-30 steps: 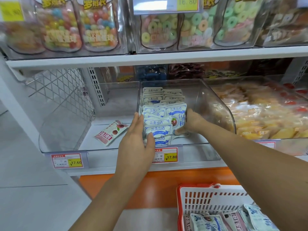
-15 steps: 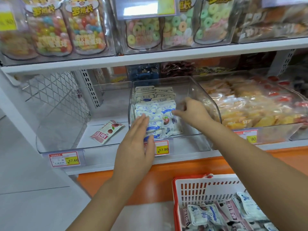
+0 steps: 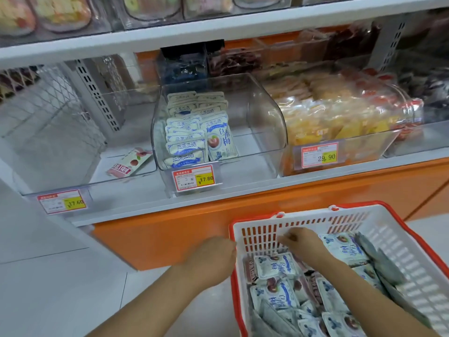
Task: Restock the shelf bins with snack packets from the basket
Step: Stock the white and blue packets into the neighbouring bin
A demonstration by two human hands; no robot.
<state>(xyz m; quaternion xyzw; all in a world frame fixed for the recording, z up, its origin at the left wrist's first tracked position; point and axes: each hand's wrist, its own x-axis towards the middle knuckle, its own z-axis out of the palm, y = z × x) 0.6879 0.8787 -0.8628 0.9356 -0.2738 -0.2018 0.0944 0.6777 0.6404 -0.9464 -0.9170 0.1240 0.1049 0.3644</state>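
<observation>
In the lower right of the frame, a white basket with a red rim holds a loose heap of snack packets: small white pouches with blue print and a red fruit picture, with a few darker ones among them. More of the same pouches stand in tidy rows on the left side of the clear middle bin at centre frame, above a price tag. The bin's right side is bare.

Compared with half a second ago, both hands have left the middle bin and come down to the basket. The right hand is now inside it, near its far wall and above the heap, with fingers loosely bent and nothing in them. The left hand is at the basket's left rim. Its fingers are hidden there, so I cannot tell whether it grips. The view has tilted down, and more of the basket shows.
</observation>
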